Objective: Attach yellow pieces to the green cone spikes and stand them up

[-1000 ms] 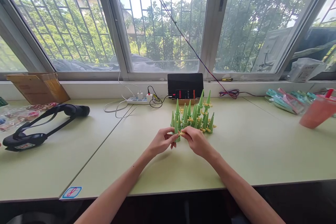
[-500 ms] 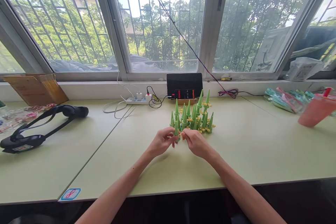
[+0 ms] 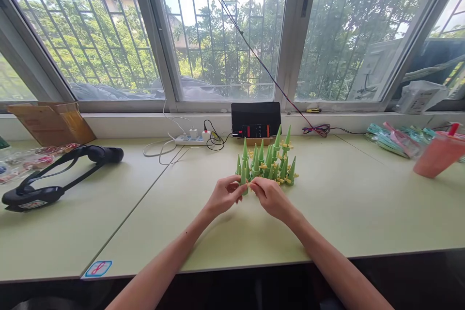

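Observation:
My left hand (image 3: 225,194) is closed around the lower part of a green cone-shaped piece (image 3: 243,174), which points upward at the front left of a cluster. Against that cone's right side, my right hand (image 3: 268,194) pinches a small yellow piece (image 3: 249,185); its exact shape is mostly covered by my fingertips. Just behind both hands stand several similar green cones (image 3: 269,157) with small yellow propeller-like parts (image 3: 286,146) on their sides. The cones differ in height and overlap one another.
A black tablet (image 3: 256,114) leans at the back with a phone (image 3: 258,131) before it. The power strip (image 3: 192,140) and cables lie left of it. A black headset (image 3: 61,179) rests at left. A red cup (image 3: 438,155) and plastic packets (image 3: 390,139) are at right.
Both hands stay almost in place around the green cone. My right fingertips have shifted slightly left, closer against the cone's side. The view has moved very slightly.

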### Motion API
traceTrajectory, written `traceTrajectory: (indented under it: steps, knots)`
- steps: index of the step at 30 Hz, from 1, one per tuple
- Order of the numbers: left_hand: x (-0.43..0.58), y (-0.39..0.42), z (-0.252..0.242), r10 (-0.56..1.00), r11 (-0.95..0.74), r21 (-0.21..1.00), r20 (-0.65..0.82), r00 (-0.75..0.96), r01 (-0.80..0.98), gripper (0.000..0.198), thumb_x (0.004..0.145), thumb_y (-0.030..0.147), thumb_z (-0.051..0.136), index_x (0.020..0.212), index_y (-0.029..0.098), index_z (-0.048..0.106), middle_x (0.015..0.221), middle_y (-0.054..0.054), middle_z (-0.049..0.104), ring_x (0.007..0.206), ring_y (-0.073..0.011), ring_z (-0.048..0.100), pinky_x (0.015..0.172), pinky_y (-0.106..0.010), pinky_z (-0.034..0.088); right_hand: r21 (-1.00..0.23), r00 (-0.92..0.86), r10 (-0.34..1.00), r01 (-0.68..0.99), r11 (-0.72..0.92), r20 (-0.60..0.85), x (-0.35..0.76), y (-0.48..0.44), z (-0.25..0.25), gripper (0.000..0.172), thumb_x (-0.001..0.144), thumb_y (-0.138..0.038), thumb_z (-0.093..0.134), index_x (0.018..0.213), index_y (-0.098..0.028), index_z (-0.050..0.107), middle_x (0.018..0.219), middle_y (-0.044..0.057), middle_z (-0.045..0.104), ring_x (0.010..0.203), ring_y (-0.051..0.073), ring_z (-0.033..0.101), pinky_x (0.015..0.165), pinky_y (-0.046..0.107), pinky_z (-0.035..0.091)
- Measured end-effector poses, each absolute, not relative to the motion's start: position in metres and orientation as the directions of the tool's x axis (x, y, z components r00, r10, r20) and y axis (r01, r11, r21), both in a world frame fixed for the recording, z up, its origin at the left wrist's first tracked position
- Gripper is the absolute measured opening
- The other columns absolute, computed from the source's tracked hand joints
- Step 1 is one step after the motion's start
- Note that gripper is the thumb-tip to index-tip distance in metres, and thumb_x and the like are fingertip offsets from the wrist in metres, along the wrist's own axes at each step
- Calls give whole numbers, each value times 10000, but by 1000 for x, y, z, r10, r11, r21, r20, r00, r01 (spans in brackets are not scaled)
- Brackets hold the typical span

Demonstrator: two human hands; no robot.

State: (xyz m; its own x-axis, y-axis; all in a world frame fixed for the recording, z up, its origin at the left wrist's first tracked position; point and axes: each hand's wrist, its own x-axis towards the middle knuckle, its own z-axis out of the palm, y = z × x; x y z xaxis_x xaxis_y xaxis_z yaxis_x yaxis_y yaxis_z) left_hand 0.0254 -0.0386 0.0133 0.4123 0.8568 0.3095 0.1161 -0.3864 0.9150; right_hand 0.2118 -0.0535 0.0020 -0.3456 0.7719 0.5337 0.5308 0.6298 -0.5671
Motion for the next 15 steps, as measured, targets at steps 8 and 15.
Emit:
traceTrajectory:
  steps: [8, 15]
  knots:
    - [21, -39, 21, 903, -303, 948, 255, 345, 92, 355, 824, 461, 653, 743, 117, 615, 661, -8, 560, 381, -51, 453, 371, -213, 318, -572, -325, 717, 442, 691, 616, 212, -57, 6, 177, 960, -237, 500, 1090, -197, 614, 942, 59, 660, 781, 164, 604, 664, 258, 452]
    - [22, -39, 16, 905, -280, 953, 222, 362, 116, 382, 832, 471, 644, 678, 133, 556, 541, 56, 409, 353, -52, 429, 363, -201, 265, -528, -345, 697, 469, 708, 629, 214, -54, 3, 131, 959, -256, 518, 949, -198, 636, 812, 33, 623, 697, 149, 567, 625, 249, 420]
